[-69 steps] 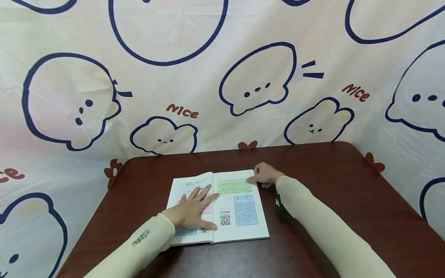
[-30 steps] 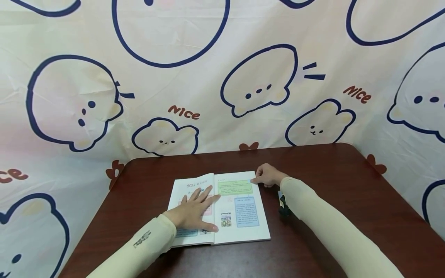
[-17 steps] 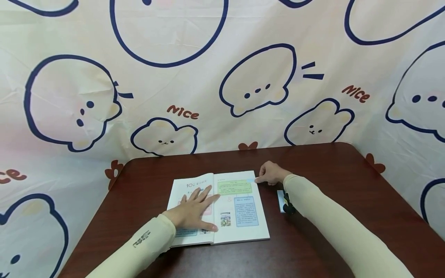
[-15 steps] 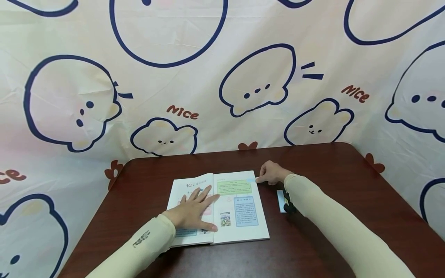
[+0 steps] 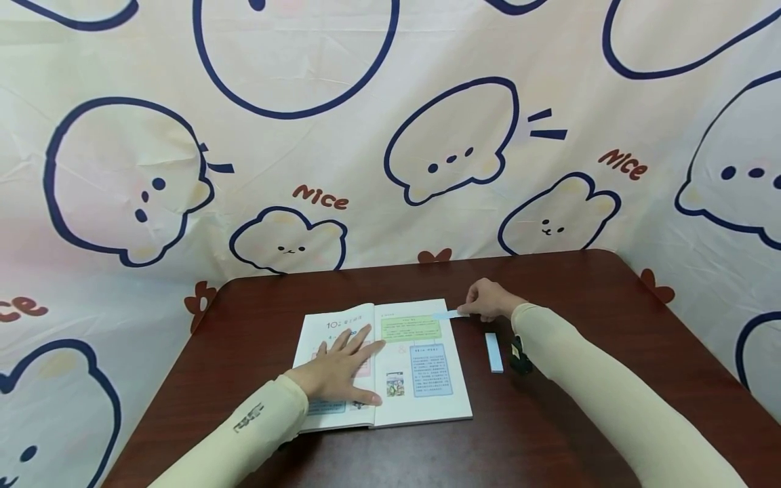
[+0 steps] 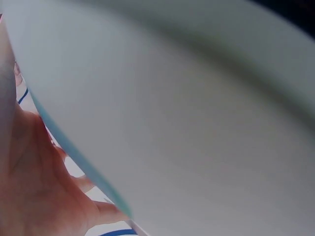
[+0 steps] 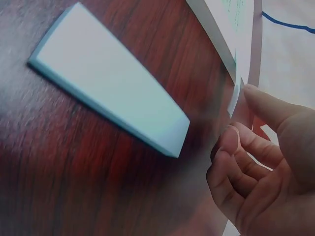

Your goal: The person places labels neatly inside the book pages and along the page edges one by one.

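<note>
Head view shows left hand [image 5: 332, 376] splayed on paper book [image 5: 421, 409], right hand [image 5: 489, 300] at thin strip [image 5: 450, 314], grip unclear.

on the table [image 5: 390, 461] i have the book [image 5: 421, 411] lying open, a little left of the middle and in from the far edge. the left hand [image 5: 338, 371] rests on its left page [image 5: 315, 327], thumb and index finger crossing the spine onto the right page [image 5: 460, 407]. near the book's far right corner i see the strip [image 5: 448, 314] crossing the outer edge, one end on the right page, the other at the right hand [image 5: 490, 300], which is right of that corner. the block [image 5: 493, 352] lies nearer than that hand, right of the book and apart from it. the cloth [image 5: 464, 230] hangs behind the far edge.
</note>
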`<control>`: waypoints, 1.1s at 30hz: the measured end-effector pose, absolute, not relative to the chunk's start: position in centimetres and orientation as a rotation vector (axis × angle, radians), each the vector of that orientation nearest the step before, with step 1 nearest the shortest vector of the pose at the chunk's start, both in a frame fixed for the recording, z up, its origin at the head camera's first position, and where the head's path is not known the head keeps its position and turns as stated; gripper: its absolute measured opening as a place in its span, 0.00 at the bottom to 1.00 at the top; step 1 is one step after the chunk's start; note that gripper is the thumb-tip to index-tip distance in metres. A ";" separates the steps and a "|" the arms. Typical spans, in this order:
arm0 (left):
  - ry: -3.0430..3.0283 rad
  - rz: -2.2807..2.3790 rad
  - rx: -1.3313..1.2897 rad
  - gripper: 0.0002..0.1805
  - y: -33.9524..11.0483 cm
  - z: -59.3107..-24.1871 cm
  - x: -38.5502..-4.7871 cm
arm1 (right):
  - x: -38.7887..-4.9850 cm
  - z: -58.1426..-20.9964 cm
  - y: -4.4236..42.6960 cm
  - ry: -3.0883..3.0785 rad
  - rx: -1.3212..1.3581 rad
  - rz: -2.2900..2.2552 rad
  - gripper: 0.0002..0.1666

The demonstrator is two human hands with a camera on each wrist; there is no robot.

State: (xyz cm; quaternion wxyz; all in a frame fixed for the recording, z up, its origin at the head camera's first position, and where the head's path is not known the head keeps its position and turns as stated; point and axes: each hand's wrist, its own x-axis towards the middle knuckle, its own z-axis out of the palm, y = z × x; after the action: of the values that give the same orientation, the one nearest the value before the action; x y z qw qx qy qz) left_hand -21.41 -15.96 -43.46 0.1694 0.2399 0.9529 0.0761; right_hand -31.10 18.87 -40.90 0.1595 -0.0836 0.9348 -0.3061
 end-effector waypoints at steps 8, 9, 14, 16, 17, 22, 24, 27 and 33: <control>2.703 0.218 0.674 0.57 -16.0 -43.5 -21.4 | -30.5 -40.7 19.5 2.689 -0.216 -0.925 0.15; 2.704 0.217 0.676 0.57 -16.0 -43.5 -21.4 | -30.4 -40.7 19.5 2.698 -0.230 -0.928 0.15; 2.707 0.215 0.684 0.57 -16.0 -43.6 -21.5 | -29.9 -40.6 20.0 2.758 -0.284 -0.913 0.14; 2.708 0.215 0.685 0.57 -16.0 -43.5 -21.5 | -29.7 -40.5 20.1 2.778 -0.288 -0.910 0.14; 2.707 0.215 0.685 0.57 -16.0 -43.5 -21.5 | -29.6 -40.4 20.2 2.789 -0.294 -0.907 0.14; 2.705 0.213 0.678 0.58 -15.9 -43.4 -21.4 | -28.9 -40.2 20.5 2.827 -0.315 -0.908 0.13; 2.708 0.211 0.677 0.58 -15.9 -43.4 -21.3 | -28.6 -40.2 20.6 2.848 -0.324 -0.899 0.13; 2.711 0.211 0.679 0.58 -15.9 -43.3 -21.3 | -28.2 -40.2 20.8 2.878 -0.340 -0.883 0.12; 2.711 0.221 0.682 0.57 -15.9 -43.3 -21.3 | -27.3 -40.0 20.8 2.909 -0.375 -0.856 0.11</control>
State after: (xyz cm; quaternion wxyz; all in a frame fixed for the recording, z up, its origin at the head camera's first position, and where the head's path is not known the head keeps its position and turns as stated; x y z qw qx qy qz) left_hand -21.26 -15.91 -43.27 0.1678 0.2396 0.9531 0.0777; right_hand -27.32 20.75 -40.04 0.0433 -0.1226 0.9512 -0.2800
